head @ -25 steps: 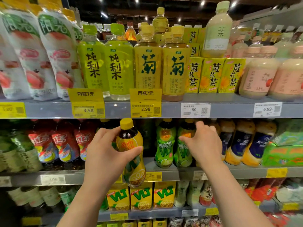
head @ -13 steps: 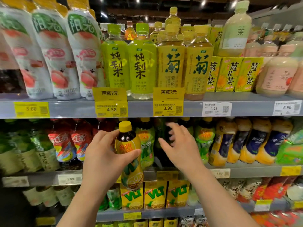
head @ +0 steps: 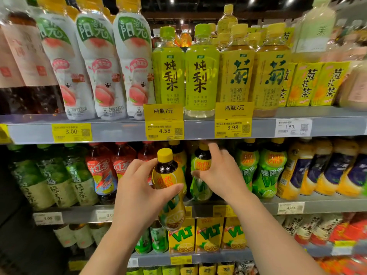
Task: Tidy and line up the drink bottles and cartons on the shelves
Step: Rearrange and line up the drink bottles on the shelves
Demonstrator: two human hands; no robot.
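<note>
My left hand (head: 139, 187) grips a yellow-capped lemon tea bottle (head: 168, 175) with dark tea and a yellow label, held upright in front of the middle shelf (head: 321, 205). My right hand (head: 220, 171) wraps around a green-labelled tea bottle (head: 200, 175) that stands on that shelf, just right of the held one. Another yellow lemon tea bottle (head: 179, 155) stands behind, between the two hands. Two more green lime tea bottles (head: 268, 169) stand to the right of my right hand.
Red tea bottles (head: 101, 171) and green tea bottles (head: 49, 179) fill the middle shelf's left; yellow-and-blue bottles (head: 317, 171) its right. The upper shelf (head: 119, 130) carries peach drinks, green and yellow tea bottles and yellow cartons. Yellow VLT cartons (head: 206, 235) stand below.
My right hand has moved left from the green bottles farther right and closed around a green-labelled bottle next to the held one. The view has shifted left. My left hand keeps its bottle.
</note>
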